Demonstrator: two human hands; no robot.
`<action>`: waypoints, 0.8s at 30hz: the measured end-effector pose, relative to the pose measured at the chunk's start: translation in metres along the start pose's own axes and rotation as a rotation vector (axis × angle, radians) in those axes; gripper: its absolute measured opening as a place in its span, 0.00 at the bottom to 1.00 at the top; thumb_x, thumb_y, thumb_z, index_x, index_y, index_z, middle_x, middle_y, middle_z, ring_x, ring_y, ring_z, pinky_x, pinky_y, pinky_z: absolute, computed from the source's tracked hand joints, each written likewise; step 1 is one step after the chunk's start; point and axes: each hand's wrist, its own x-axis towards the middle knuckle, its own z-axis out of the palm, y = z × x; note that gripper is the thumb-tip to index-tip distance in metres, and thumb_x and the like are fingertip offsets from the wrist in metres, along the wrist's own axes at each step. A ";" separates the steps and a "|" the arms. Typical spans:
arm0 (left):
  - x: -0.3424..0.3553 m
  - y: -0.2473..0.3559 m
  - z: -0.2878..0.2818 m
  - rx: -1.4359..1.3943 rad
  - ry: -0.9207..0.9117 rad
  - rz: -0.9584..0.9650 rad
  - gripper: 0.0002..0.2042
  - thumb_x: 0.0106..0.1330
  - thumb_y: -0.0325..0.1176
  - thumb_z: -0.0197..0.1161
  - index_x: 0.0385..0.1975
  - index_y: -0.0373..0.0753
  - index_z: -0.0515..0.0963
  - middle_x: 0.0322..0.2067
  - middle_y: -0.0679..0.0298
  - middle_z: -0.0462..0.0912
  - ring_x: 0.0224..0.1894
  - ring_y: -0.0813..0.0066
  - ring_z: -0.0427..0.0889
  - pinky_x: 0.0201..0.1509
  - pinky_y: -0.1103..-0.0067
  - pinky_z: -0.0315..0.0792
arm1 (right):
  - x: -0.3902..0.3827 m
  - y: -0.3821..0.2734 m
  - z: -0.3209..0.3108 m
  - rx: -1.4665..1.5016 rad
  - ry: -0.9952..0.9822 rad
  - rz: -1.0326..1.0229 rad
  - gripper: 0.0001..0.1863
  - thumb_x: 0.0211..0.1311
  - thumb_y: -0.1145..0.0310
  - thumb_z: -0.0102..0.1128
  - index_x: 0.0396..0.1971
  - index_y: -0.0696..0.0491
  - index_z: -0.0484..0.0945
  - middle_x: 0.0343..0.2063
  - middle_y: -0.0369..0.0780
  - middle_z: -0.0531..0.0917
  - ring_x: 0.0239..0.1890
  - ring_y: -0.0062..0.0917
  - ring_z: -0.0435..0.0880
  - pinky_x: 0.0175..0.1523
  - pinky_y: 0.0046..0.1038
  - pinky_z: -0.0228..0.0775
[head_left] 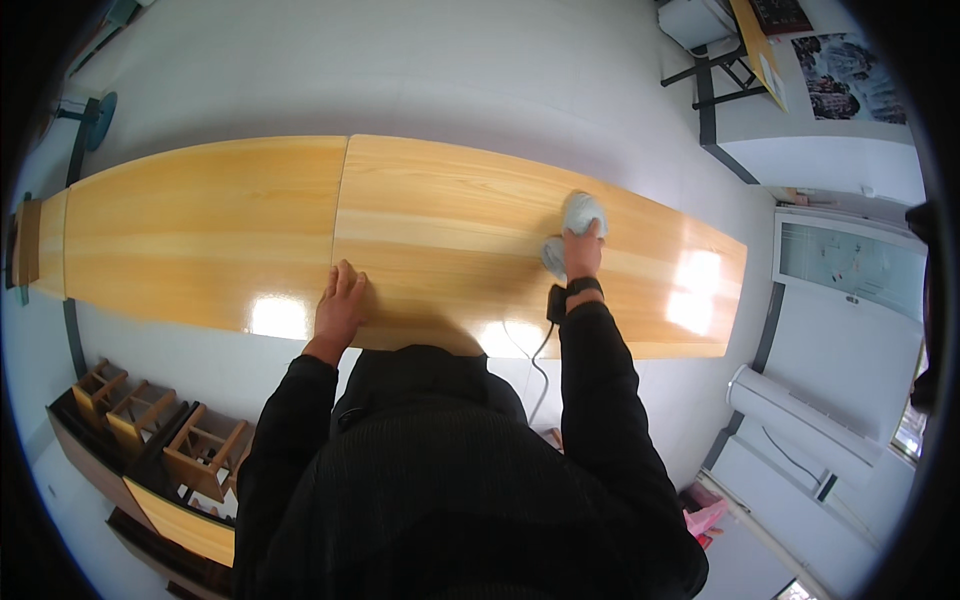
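My right hand [582, 252] grips a pale grey cloth [583, 207] pressed on the right section of the long light-wood table [440, 210], with part of the cloth bunched below and left of my fingers. A black device [557, 306] is at my right wrist, and a cable runs down from it past the table's near edge. My left hand [341, 300] lies on the table by the seam between two sections, near the front edge, fingers spread and holding nothing.
Wooden stools [205, 450] stand among other tables at the lower left, beside a fan [100, 120] farther up at the left edge. A folding table [755, 55] is at the top right. A glass-fronted door or cabinet [840, 260] and a white cylindrical appliance [800, 410] line the right side.
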 end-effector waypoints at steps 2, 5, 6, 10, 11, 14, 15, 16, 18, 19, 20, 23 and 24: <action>0.001 -0.003 0.002 -0.008 0.001 -0.014 0.42 0.46 0.35 0.73 0.63 0.46 0.58 0.68 0.51 0.45 0.69 0.50 0.50 0.64 0.67 0.63 | 0.010 -0.032 0.014 0.014 -0.015 0.005 0.38 0.52 0.55 0.61 0.61 0.49 0.55 0.49 0.61 0.68 0.44 0.55 0.77 0.48 0.45 0.72; 0.002 -0.003 0.005 -0.018 0.015 -0.006 0.42 0.46 0.34 0.73 0.63 0.46 0.58 0.69 0.52 0.44 0.70 0.51 0.49 0.65 0.67 0.62 | 0.002 -0.097 0.032 0.063 -0.101 -0.104 0.38 0.54 0.55 0.58 0.64 0.50 0.55 0.56 0.63 0.64 0.47 0.54 0.77 0.51 0.45 0.71; 0.000 -0.005 0.006 -0.026 0.010 -0.016 0.42 0.46 0.34 0.73 0.64 0.46 0.58 0.69 0.52 0.44 0.70 0.51 0.49 0.65 0.67 0.62 | -0.013 -0.121 0.036 0.069 -0.143 -0.197 0.39 0.54 0.56 0.57 0.66 0.49 0.54 0.60 0.60 0.60 0.48 0.52 0.76 0.51 0.43 0.71; 0.003 -0.005 0.008 -0.040 0.008 -0.017 0.42 0.47 0.34 0.73 0.64 0.47 0.58 0.69 0.53 0.44 0.70 0.51 0.48 0.65 0.67 0.62 | -0.084 -0.173 0.072 -0.040 -0.372 -0.629 0.34 0.57 0.57 0.56 0.64 0.46 0.57 0.59 0.55 0.65 0.50 0.48 0.76 0.51 0.43 0.71; 0.003 -0.005 0.009 -0.041 0.009 -0.019 0.41 0.47 0.34 0.73 0.64 0.47 0.58 0.69 0.53 0.44 0.70 0.50 0.48 0.65 0.67 0.62 | -0.108 -0.172 0.080 -0.090 -0.402 -0.758 0.34 0.57 0.59 0.56 0.64 0.45 0.57 0.54 0.54 0.69 0.48 0.48 0.77 0.50 0.43 0.71; -0.001 -0.007 0.010 -0.051 0.015 -0.029 0.41 0.47 0.34 0.72 0.64 0.46 0.58 0.69 0.53 0.44 0.70 0.50 0.48 0.65 0.67 0.62 | -0.168 -0.154 0.066 -0.002 -0.533 -0.981 0.30 0.54 0.64 0.59 0.59 0.44 0.66 0.48 0.51 0.72 0.46 0.48 0.76 0.48 0.42 0.71; 0.000 -0.008 0.012 -0.032 0.037 -0.020 0.42 0.46 0.34 0.73 0.63 0.46 0.59 0.68 0.52 0.45 0.70 0.50 0.49 0.65 0.68 0.63 | -0.179 -0.148 0.050 -0.046 -0.598 -0.974 0.31 0.51 0.64 0.61 0.59 0.41 0.66 0.47 0.50 0.73 0.46 0.47 0.76 0.48 0.41 0.71; 0.001 -0.009 0.016 -0.013 0.059 -0.008 0.42 0.44 0.34 0.74 0.63 0.46 0.59 0.68 0.51 0.46 0.69 0.49 0.50 0.64 0.68 0.64 | -0.181 -0.131 0.048 0.000 -0.543 -0.992 0.32 0.51 0.64 0.61 0.60 0.41 0.65 0.47 0.50 0.73 0.46 0.46 0.76 0.47 0.41 0.72; 0.002 -0.010 0.017 -0.008 0.057 -0.001 0.42 0.45 0.35 0.74 0.63 0.46 0.59 0.68 0.51 0.46 0.69 0.49 0.50 0.64 0.68 0.63 | -0.169 -0.091 0.054 0.089 -0.438 -1.025 0.34 0.50 0.64 0.62 0.61 0.39 0.65 0.48 0.49 0.72 0.46 0.45 0.76 0.46 0.41 0.72; 0.003 -0.009 0.013 -0.023 0.034 -0.006 0.42 0.46 0.34 0.73 0.64 0.46 0.58 0.69 0.52 0.45 0.70 0.50 0.49 0.65 0.67 0.62 | -0.159 -0.077 0.053 0.028 -0.375 -0.946 0.35 0.49 0.63 0.62 0.61 0.39 0.65 0.48 0.49 0.72 0.46 0.45 0.76 0.46 0.41 0.73; 0.002 -0.008 0.011 -0.036 0.009 -0.013 0.41 0.48 0.34 0.72 0.64 0.47 0.58 0.69 0.52 0.44 0.70 0.50 0.47 0.66 0.66 0.60 | -0.148 -0.064 0.049 -0.030 -0.315 -0.865 0.36 0.48 0.63 0.63 0.61 0.39 0.65 0.48 0.49 0.72 0.46 0.44 0.76 0.46 0.41 0.73; 0.000 -0.007 0.008 -0.071 0.000 -0.024 0.41 0.48 0.34 0.72 0.64 0.47 0.58 0.69 0.52 0.44 0.70 0.50 0.47 0.66 0.66 0.59 | -0.099 -0.039 0.023 -0.009 -0.253 -0.468 0.37 0.49 0.60 0.63 0.63 0.42 0.62 0.49 0.51 0.72 0.49 0.47 0.75 0.48 0.41 0.72; -0.001 -0.008 0.009 -0.063 0.012 -0.023 0.41 0.48 0.34 0.72 0.64 0.47 0.58 0.69 0.52 0.44 0.70 0.50 0.48 0.66 0.66 0.59 | -0.087 -0.043 0.012 -0.016 -0.242 -0.298 0.38 0.50 0.59 0.63 0.63 0.43 0.61 0.50 0.53 0.72 0.50 0.48 0.75 0.49 0.42 0.71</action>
